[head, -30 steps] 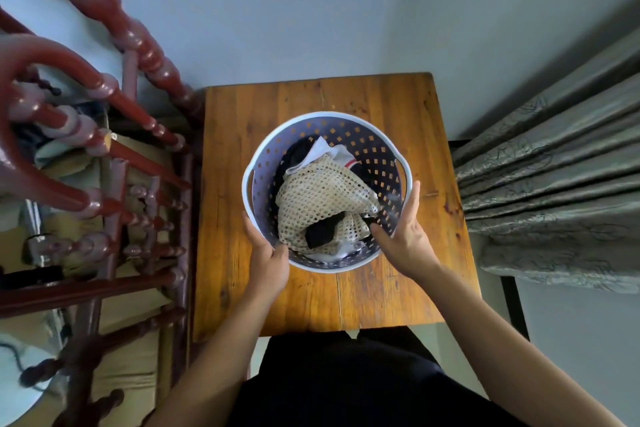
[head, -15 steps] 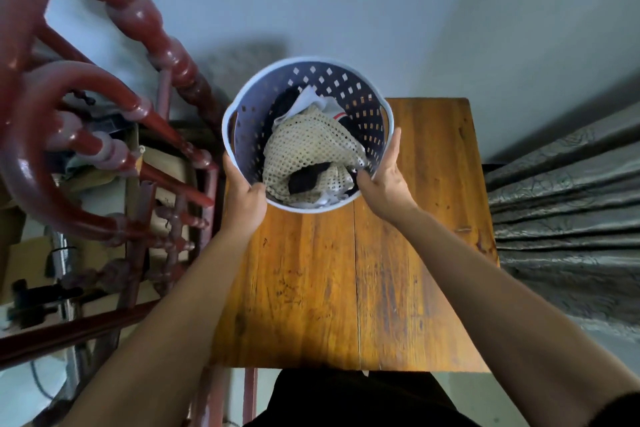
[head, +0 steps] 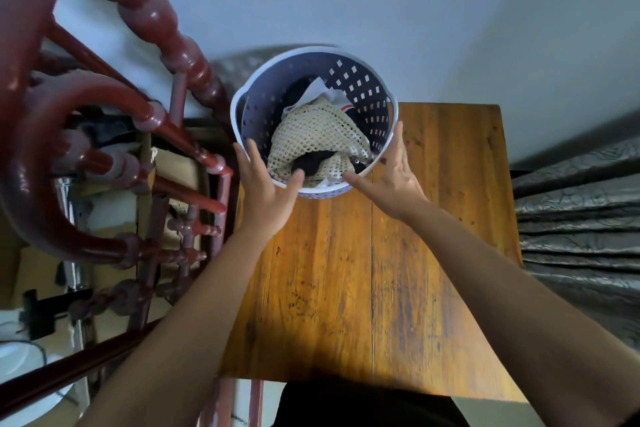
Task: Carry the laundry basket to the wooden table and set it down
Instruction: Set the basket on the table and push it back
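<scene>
At the far left corner of the wooden bench (head: 433,253), your laundry basket (head: 277,94) sits with its near wall over the boards and its far side showing against the grey wall behind (whether its base rests flat there, you cannot tell from this angle). Your left hand (head: 265,196) has its palm against the basket's near-left rim, fingers spread and thumb reaching over the edge; the grip looks loose, more a press than a clasp. Your right hand (head: 388,180) is just as open, fingers extended up along the near-right rim and thumb pointing in toward the laundry, touching or nearly touching the plastic. Inside the basket lie a cream mesh cloth (head: 318,139), dark garments and a white piece. Beside the bench on your left stands red turned-wood furniture (head: 145,135); a grey curtain (head: 575,229) hangs on your right.
</scene>
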A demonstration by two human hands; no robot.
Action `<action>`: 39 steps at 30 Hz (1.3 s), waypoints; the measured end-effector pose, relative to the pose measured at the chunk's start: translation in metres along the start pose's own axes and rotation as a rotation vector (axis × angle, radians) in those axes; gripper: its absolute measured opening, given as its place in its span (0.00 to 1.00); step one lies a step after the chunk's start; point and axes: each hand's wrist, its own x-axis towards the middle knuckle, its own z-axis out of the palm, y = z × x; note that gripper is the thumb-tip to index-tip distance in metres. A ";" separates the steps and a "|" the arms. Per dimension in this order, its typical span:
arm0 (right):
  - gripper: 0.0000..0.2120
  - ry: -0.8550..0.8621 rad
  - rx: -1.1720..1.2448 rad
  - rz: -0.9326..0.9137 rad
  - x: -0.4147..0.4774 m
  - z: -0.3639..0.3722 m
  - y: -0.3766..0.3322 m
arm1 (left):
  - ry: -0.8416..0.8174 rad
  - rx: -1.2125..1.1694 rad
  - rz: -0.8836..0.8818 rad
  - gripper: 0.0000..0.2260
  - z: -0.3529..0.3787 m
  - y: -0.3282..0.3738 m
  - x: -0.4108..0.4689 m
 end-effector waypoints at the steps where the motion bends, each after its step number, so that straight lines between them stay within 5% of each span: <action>1: 0.63 0.009 -0.058 -0.010 0.000 -0.001 0.001 | -0.031 0.062 0.032 0.50 0.002 -0.003 -0.004; 6: 0.69 0.020 -0.204 -0.013 0.013 -0.008 -0.001 | -0.116 0.225 0.025 0.61 -0.005 -0.015 0.001; 24: 0.68 0.106 -0.216 0.047 0.019 0.000 -0.017 | -0.137 0.392 0.064 0.59 -0.016 -0.019 0.015; 32: 0.58 0.143 0.146 0.036 0.002 0.029 -0.006 | -0.080 0.444 0.058 0.48 0.007 -0.022 -0.009; 39: 0.56 0.115 0.102 0.086 0.005 0.023 -0.014 | -0.117 0.508 0.052 0.42 -0.001 -0.017 -0.001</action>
